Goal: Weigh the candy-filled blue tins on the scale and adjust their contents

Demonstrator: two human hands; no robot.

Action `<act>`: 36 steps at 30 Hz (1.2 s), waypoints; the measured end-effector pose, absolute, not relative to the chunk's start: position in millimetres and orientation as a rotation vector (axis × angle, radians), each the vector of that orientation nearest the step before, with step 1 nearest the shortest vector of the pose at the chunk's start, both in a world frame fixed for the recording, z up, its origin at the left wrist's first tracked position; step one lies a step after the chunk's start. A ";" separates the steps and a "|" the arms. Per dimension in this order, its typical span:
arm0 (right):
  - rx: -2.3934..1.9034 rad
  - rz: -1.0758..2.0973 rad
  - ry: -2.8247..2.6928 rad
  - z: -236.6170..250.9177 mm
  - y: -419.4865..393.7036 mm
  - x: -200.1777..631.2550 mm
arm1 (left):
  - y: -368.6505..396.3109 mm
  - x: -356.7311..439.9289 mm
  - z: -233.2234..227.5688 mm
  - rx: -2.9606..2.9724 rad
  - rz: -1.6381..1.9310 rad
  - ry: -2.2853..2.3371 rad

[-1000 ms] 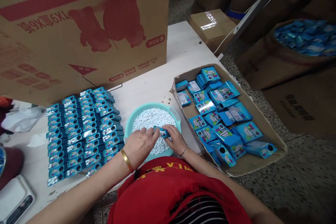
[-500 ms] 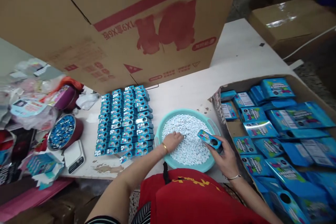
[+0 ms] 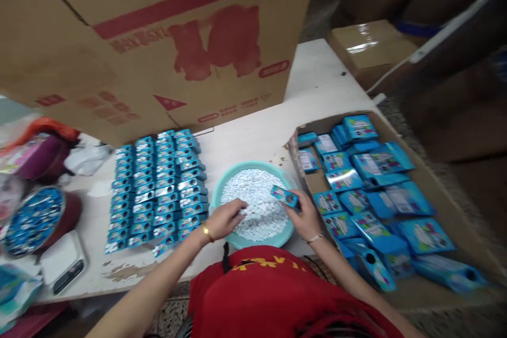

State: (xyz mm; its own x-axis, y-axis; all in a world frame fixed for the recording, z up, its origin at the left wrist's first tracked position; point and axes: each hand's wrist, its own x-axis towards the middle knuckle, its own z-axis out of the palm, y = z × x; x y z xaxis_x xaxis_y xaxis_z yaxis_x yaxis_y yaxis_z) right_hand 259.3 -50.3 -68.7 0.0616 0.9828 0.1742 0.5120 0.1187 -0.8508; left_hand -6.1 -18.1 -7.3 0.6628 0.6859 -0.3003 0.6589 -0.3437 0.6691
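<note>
Gripping a blue box [image 3: 284,196] in the closed right hand [image 3: 307,217] over the basin [image 3: 222,190]; left hand [image 3: 226,217] pinching, half-curled, at tablets [image 3: 255,198] inside the basin.

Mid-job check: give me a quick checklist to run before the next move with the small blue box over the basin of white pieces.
1. Right hand grips the small blue box: ok.
2. Box held over the teal basin: ok.
3. Left hand down in the white pieces: ok.
4. Pieces actually pinched in the left hand: cannot tell.
5. Box opening facing the left hand: cannot tell, blurred.
6. Rows of blue boxes on the table lie beside the basin, apart from both hands: ok.
</note>
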 end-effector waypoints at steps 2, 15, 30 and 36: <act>-1.478 0.690 -1.637 -71.0 -47.5 255.6 | -8.2 -3.7 12.9 2.105 0.078 1.017; -1.313 0.687 -1.746 -79.7 -51.4 238.2 | -4.4 84.1 100.7 2.625 -0.684 1.091; -1.570 0.700 -1.483 -68.8 -42.6 272.5 | -1.6 40.5 -110.4 2.194 -0.338 1.228; -1.605 0.686 -1.448 -74.8 -42.0 271.2 | -32.1 46.7 -118.4 2.023 -0.114 1.097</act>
State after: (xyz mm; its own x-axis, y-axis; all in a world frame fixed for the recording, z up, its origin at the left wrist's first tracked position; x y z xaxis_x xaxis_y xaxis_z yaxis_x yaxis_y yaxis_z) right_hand 271.2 -42.0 -74.8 0.1802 0.9739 0.1379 0.5097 0.0275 -0.8599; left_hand 46.7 -32.1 -118.4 0.6179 0.6609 -0.4260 0.7343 -0.2914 0.6130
